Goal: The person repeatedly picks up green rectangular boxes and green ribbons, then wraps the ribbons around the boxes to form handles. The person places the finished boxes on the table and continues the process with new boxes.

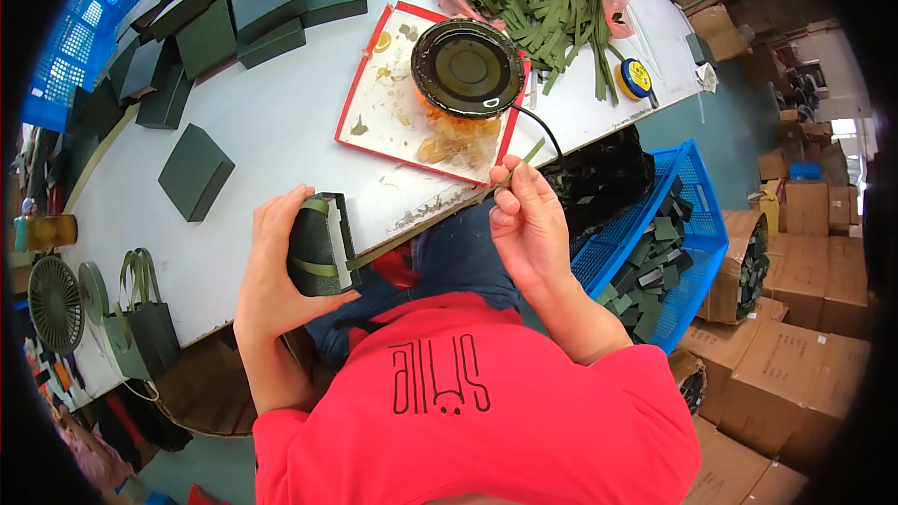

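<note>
My left hand [264,271] is wrapped around a small dark green box [309,241], held upright just over the table's near edge. A pale inner face shows on the box's right side, and an olive green ribbon crosses its lower part. Pinched between the thumb and fingers of my right hand [531,234] is a narrow olive green ribbon [534,150], with its end sticking up past the fingertips. Whether this ribbon runs back to the box is hard to tell against the table edge. Another closed green box [195,173] lies on the table to the left.
Ahead, a round black-topped device [468,65] with a cord sits on a stained, red-rimmed board [360,131]. Cut green ribbons [547,0] fill a pink bag behind it, near a yellow-and-blue round tin [634,79]. Green boxes [271,5] pile far left; a blue crate [697,224] stands right.
</note>
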Action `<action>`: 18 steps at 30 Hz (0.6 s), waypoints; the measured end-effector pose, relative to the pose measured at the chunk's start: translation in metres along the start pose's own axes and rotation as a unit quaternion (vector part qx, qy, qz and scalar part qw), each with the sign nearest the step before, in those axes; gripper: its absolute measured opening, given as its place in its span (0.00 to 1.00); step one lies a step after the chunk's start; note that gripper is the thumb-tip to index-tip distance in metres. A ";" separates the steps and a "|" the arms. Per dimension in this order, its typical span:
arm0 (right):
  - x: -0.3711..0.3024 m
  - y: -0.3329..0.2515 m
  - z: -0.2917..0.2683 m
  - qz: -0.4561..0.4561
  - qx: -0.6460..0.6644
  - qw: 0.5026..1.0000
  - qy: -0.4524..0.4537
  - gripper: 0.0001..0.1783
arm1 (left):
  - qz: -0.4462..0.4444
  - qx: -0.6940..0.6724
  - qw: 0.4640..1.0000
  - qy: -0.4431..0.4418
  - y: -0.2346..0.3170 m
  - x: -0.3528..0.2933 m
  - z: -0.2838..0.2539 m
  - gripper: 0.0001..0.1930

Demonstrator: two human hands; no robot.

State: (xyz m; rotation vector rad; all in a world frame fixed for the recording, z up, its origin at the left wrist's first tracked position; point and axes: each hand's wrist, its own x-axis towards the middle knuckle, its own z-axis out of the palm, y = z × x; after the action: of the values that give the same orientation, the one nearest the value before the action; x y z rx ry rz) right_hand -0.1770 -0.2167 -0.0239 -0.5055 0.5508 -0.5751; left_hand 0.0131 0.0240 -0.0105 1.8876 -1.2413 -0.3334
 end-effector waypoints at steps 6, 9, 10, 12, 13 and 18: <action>0.014 -0.004 0.002 -0.049 -0.003 0.999 -0.012 0.12 | 0.012 0.001 1.000 0.006 0.002 0.006 0.004 0.58; 0.023 -0.009 0.004 -0.065 -0.096 0.993 -0.030 0.12 | 0.023 0.002 1.000 0.000 0.005 0.012 0.005 0.58; 0.027 -0.011 0.005 -0.081 -0.140 0.986 -0.025 0.12 | 0.027 0.003 1.000 -0.003 0.006 0.014 0.005 0.57; 0.034 -0.012 0.007 -0.110 -0.227 0.968 -0.016 0.13 | 0.026 -0.002 1.000 -0.007 0.009 0.017 0.006 0.57; 0.038 -0.013 0.008 -0.102 -0.240 0.965 -0.018 0.13 | 0.025 -0.004 1.000 -0.009 0.009 0.018 0.007 0.57; 0.048 -0.016 0.010 -0.073 -0.281 0.957 -0.012 0.13 | 0.039 0.005 0.999 -0.015 0.011 0.021 0.010 0.58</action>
State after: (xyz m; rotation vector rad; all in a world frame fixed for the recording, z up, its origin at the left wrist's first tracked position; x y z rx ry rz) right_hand -0.1428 -0.2556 -0.0239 -1.0992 0.6594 -0.5481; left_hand 0.0106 -0.0009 -0.0040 1.8433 -1.3346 -0.3153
